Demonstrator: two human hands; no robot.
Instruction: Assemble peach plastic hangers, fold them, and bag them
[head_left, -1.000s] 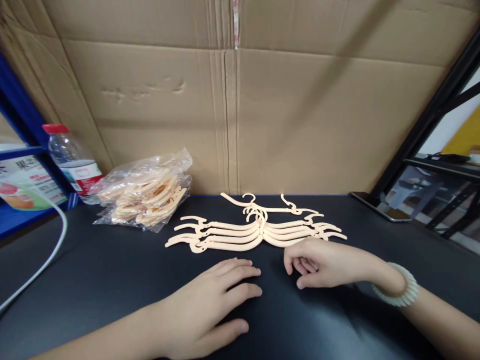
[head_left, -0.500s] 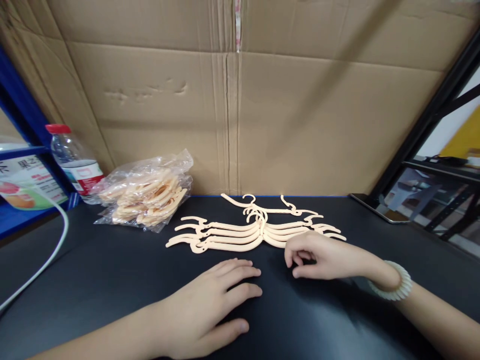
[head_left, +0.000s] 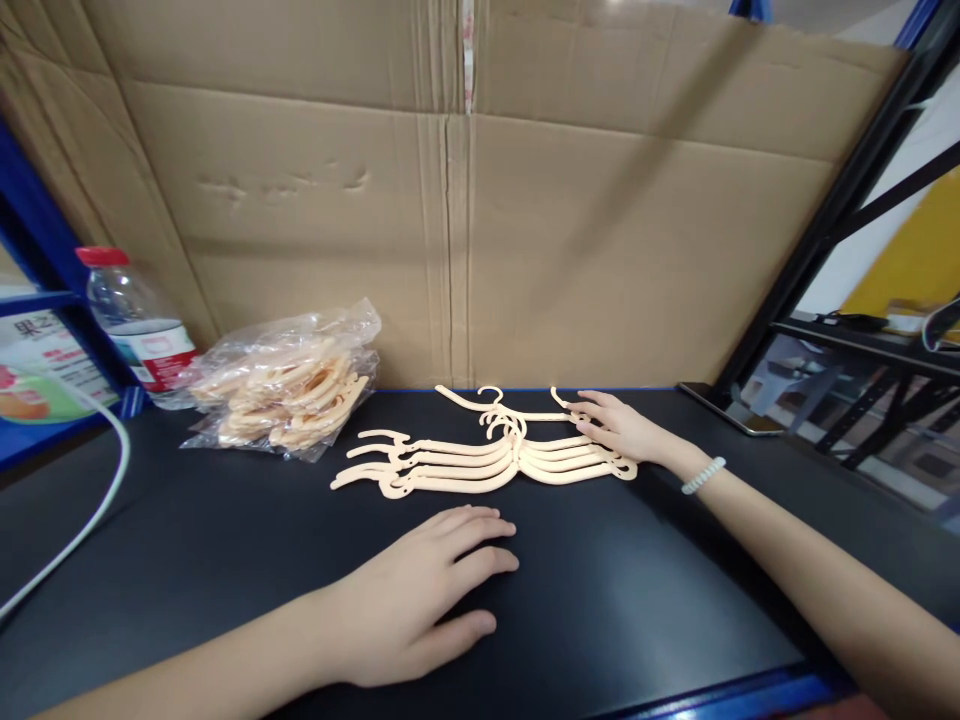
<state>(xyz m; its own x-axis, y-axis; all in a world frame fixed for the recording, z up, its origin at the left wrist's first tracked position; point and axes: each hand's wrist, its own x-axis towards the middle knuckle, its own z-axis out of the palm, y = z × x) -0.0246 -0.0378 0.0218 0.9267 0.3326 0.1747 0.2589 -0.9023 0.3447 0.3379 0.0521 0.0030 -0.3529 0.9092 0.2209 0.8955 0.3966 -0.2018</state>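
Note:
Several cream hangers (head_left: 465, 470) lie overlapped in a row on the black table (head_left: 300, 560), their hooks bunched at the middle. Behind them, near the cardboard, lies another cream hanger (head_left: 525, 415). My right hand (head_left: 619, 428), with a pale coiled band on the wrist, reaches over the right ends of the hangers, fingers apart at the rear hanger's right end; whether it touches is unclear. In front of the row my left hand (head_left: 427, 590) rests palm down with fingers spread, holding nothing.
A clear plastic bag (head_left: 289, 385) full of cream hangers sits at the back left, beside a red-capped bottle (head_left: 150, 335). A white cable (head_left: 105, 515) curves along the left. Cardboard (head_left: 637, 220) stands behind. A dark flat object (head_left: 724, 408) lies at the back right.
My right hand has moved back from in front of the row to the rear hanger's right end, and its curled fingers have opened. My left hand has hardly moved. The view has shifted slightly.

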